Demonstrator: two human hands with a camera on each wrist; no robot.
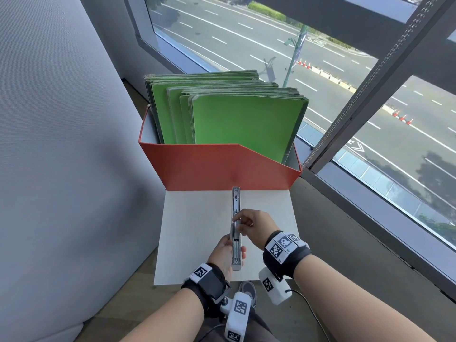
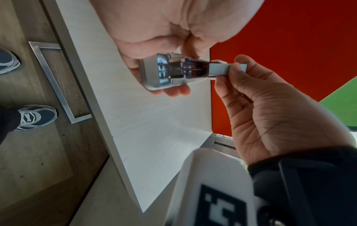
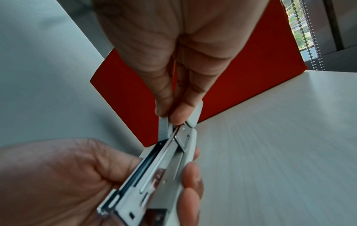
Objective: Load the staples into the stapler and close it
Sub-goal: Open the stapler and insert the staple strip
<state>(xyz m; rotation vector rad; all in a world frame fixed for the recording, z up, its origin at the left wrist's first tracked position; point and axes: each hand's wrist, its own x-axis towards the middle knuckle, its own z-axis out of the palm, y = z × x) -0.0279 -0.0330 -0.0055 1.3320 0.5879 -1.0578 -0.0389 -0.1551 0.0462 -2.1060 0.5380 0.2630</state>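
A silver stapler (image 1: 236, 201) is opened out flat, lengthwise above the white table (image 1: 269, 213). My left hand (image 1: 225, 253) grips its near half from below, fingers curled round the body (image 3: 160, 175). My right hand (image 1: 243, 224) pinches a short grey strip of staples (image 2: 219, 69) between thumb and fingers. The strip (image 3: 163, 130) sits at the far end of the open magazine channel, near the hinge. In the left wrist view the stapler (image 2: 152, 73) shows end-on, its channel facing the strip.
A red file box (image 1: 222, 166) with several green folders (image 1: 246, 122) stands at the table's far edge, just beyond the stapler tip. A grey padded wall (image 1: 61, 144) is at the left, a window (image 1: 370, 119) at the right. My shoes (image 2: 36, 116) stand on the wooden floor.
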